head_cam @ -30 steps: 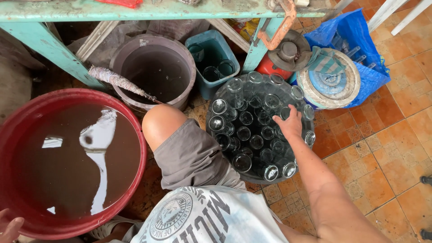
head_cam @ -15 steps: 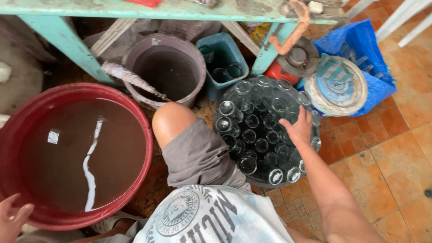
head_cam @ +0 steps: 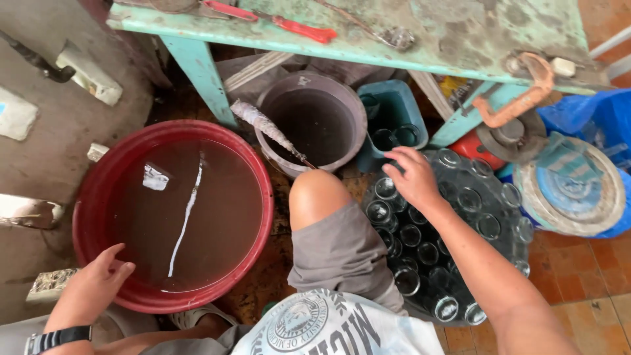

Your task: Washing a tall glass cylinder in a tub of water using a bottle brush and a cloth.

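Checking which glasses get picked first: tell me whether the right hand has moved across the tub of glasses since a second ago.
Yes. The right hand has moved from the right rim of the tub of glasses to its upper left edge, near the teal bin.

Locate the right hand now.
Head view, right of centre: the right hand is over the glass jars, beside the teal bin and the bare knee.

Blue plastic bag (head_cam: pixel 614 115) is lying far right beside the table leg, crumpled and glossy. Round whitish lid (head_cam: pixel 568 190) with a blue label is resting against it. Small pale sticker (head_cam: pixel 303 81) is showing on grey bucket (head_cam: pixel 358 128), far rim.
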